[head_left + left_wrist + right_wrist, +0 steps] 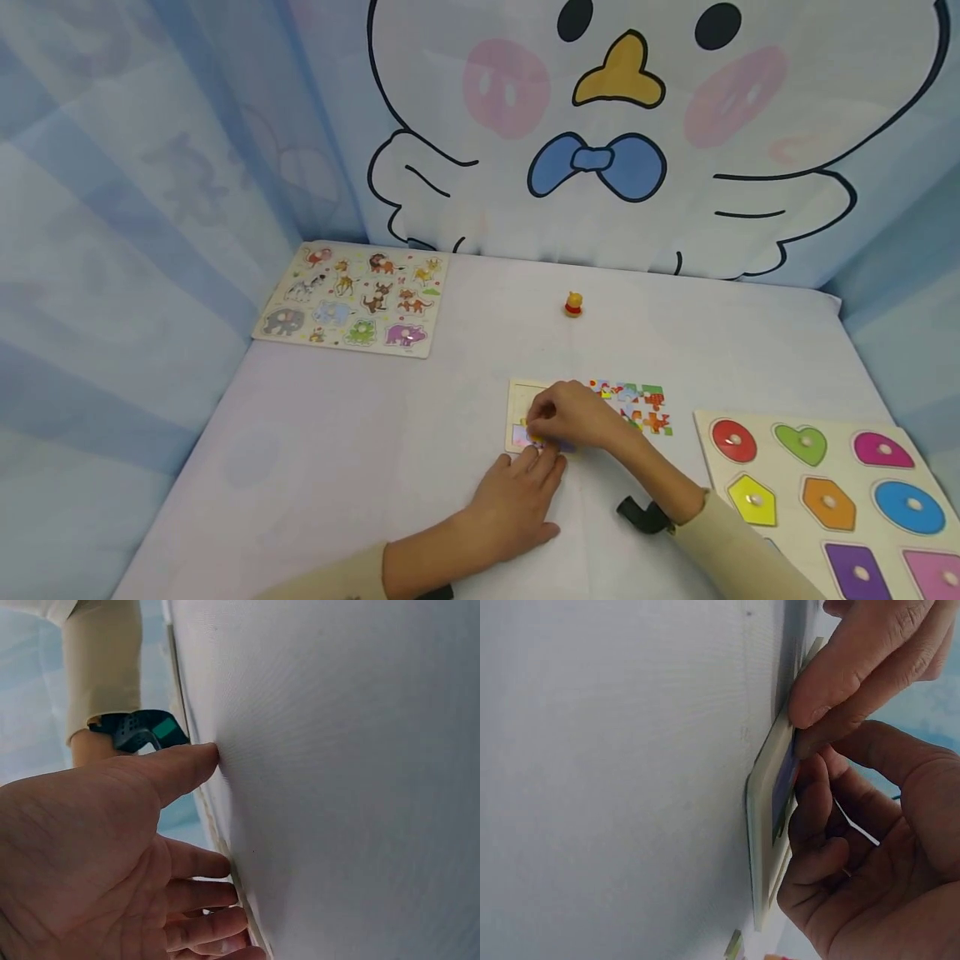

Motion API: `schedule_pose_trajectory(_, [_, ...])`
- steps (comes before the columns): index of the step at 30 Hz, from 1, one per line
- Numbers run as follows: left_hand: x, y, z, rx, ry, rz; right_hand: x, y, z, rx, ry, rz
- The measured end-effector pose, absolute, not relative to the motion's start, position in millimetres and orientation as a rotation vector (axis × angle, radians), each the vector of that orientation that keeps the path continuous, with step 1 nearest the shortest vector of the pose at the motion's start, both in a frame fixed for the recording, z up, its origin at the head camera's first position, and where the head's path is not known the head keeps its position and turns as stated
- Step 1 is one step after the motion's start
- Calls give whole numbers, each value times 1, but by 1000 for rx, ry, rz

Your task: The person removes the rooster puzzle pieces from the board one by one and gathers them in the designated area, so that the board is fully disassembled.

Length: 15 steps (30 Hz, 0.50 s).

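A small wooden jigsaw tray (516, 398) lies mid-table, a few coloured pieces in its lower part. Bent over it, my right hand (579, 414) has thumb and fingers drawn together, pinching a jigsaw piece (534, 435) low against the tray; most of the piece is hidden by the fingers. My left hand (516, 507) rests with extended fingers on the tray's near edge, thumb out to the side on the cloth. In the right wrist view, left fingertips (810, 712) press the tray's rim (760, 825) beside my right fingers. Loose jigsaw pieces (654, 400) lie just right of the tray.
At the back left lies an animal puzzle board (348, 325). A board of knobbed coloured shapes (787, 467) sits at the right, near my right forearm. Behind the tray stands a small red-and-yellow figurine (573, 306). A printed curtain (600, 225) closes off the table's back.
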State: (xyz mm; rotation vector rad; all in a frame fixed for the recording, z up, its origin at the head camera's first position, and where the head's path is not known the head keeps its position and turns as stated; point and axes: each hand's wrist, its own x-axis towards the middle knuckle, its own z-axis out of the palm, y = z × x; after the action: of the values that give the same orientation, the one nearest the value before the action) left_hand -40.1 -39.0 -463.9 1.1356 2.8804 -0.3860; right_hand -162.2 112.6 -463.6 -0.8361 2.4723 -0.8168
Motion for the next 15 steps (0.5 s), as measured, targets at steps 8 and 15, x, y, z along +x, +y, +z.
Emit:
schedule_pose_trajectory(8, [-43, -33, -460, 1140, 2914, -442, -162, 114, -470, -828, 2443, -897])
schedule_pose_trajectory(15, [-44, -32, -460, 1128, 2903, -429, -160, 114, -471, -770, 2426, -936])
